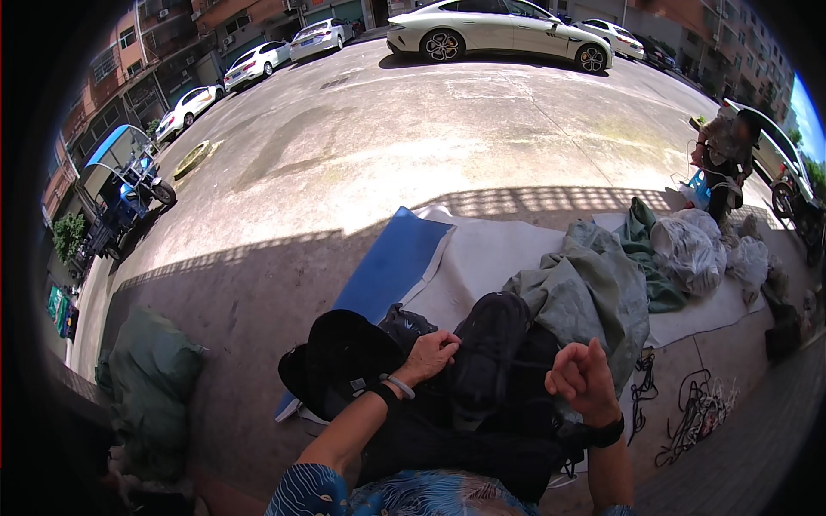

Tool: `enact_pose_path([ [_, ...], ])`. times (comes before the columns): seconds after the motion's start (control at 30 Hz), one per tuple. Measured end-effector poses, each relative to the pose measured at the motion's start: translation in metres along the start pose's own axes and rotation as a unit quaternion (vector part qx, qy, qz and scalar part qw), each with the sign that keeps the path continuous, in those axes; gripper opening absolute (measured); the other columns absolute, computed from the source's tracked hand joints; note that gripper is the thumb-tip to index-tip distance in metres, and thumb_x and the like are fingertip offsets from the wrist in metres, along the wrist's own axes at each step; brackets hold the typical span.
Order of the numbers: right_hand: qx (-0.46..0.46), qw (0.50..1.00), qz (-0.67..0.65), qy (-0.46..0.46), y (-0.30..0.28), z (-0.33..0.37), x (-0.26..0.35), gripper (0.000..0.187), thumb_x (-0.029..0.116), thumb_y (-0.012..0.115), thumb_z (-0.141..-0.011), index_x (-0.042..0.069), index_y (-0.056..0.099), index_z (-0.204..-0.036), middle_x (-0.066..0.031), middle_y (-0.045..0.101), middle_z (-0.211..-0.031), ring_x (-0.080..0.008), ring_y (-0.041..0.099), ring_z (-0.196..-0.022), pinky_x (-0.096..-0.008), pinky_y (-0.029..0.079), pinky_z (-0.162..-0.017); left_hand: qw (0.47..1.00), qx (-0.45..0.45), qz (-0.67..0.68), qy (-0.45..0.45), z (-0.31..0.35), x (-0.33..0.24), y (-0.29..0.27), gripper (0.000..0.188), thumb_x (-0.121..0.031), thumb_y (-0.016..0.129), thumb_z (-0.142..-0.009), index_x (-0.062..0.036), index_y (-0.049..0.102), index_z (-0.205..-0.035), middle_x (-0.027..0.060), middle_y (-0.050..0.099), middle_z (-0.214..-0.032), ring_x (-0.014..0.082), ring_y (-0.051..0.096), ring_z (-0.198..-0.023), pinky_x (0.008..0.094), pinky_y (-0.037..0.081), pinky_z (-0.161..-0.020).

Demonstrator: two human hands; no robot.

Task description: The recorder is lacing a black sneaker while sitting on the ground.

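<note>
My left hand (pixel 430 356) is closed, with thumb and fingertips pinched together at the left edge of a black shoe (pixel 489 354) over my lap. Whatever the pinch holds is too small to make out. To the right of the shoe, my right hand (pixel 587 381) is raised apart from it, its fingers curled and the index finger pointing up. Anything between those fingers is hidden or too fine to see. Left of my left wrist lies a rounded black item (pixel 354 340) with a small pale label. A crumpled black plastic bag (pixel 404 324) sits behind my left hand.
Grey-green cloth (pixel 585 279) lies heaped on a pale sheet (pixel 486 254) beside a blue panel (pixel 397 249). Loose cords (pixel 693 417) lie at the right. A green sack (pixel 155 387) stands left. White bundled bags (pixel 688 249) lie near a seated person (pixel 727 159). Parked cars stand beyond.
</note>
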State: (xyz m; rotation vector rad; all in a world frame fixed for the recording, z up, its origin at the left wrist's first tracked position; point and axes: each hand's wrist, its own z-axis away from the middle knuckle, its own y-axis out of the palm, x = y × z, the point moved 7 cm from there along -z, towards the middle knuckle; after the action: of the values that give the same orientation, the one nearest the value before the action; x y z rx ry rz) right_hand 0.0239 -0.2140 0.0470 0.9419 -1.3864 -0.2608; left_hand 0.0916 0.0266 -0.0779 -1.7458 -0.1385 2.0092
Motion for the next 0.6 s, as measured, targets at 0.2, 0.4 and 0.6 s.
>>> enact_pose_path([
  [0.2, -0.006, 1.000, 0.001, 0.001, -0.0017, -0.0008, -0.0015, 0.062, 0.048, 0.026, -0.101, -0.003, 0.061, -0.091, 0.0039, 0.032, -0.046, -0.0098, 0.041, -0.042, -0.0303, 0.046, -0.060, 1.000, 0.000, -0.002, 0.000, 0.0011, 0.0003, 0.0007, 0.021, -0.016, 0.059, -0.088, 0.0013, 0.063, -0.098, 0.0083, 0.066, -0.076, 0.0139, 0.066, -0.066, 0.0267, 0.052, -0.065],
  [0.4, -0.006, 1.000, 0.000, 0.005, -0.0030, -0.0037, -0.0024, 0.062, 0.048, 0.026, -0.101, -0.002, 0.061, -0.091, 0.0040, 0.032, -0.046, -0.0099, 0.041, -0.042, -0.0303, 0.046, -0.059, 1.000, 0.001, -0.004, 0.004, -0.0001, -0.0011, -0.0005, 0.020, -0.016, 0.059, -0.088, 0.0015, 0.063, -0.098, 0.0083, 0.067, -0.076, 0.0139, 0.066, -0.065, 0.0267, 0.052, -0.065],
  [0.6, -0.010, 1.000, 0.006, 0.005, -0.0026, -0.0053, -0.0020, 0.062, 0.047, 0.026, -0.101, -0.002, 0.061, -0.091, 0.0040, 0.032, -0.046, -0.0097, 0.041, -0.042, -0.0301, 0.046, -0.060, 1.000, -0.002, 0.004, 0.006, -0.0009, -0.0023, -0.0011, 0.020, -0.015, 0.059, -0.088, 0.0011, 0.063, -0.098, 0.0084, 0.066, -0.076, 0.0137, 0.066, -0.065, 0.0266, 0.052, -0.065],
])
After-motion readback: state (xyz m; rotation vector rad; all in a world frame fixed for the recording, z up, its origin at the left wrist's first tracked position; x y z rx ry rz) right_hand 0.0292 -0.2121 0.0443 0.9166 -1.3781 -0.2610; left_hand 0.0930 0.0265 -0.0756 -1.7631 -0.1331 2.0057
